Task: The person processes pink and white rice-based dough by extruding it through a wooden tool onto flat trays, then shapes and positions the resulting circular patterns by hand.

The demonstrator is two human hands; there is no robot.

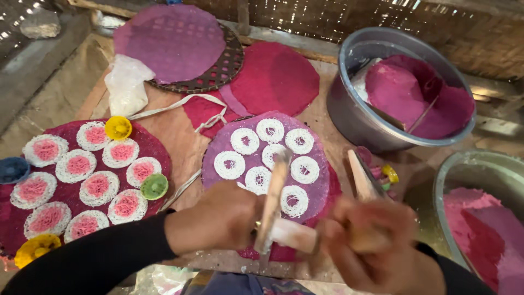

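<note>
My left hand [218, 221] grips a wooden press tool [275, 205] above a purple round sheet [218, 145] that carries several white lacy noodle rings [245, 141]. My right hand [376, 246] is blurred and closed on the tool's other wooden handle [361, 177]. Both hands are near the bottom centre, over the front edge of the sheet. A dark sleeve covers my left forearm.
At left a dark red sheet [150, 142] holds white-and-pink rings, with yellow [118, 127], green [154, 186] and blue [12, 169] small cups. A woven tray [226, 68] with a purple sheet lies behind. Two metal basins [349, 117] [445, 180] with pink dough stand right. A white bag [126, 84] lies at back left.
</note>
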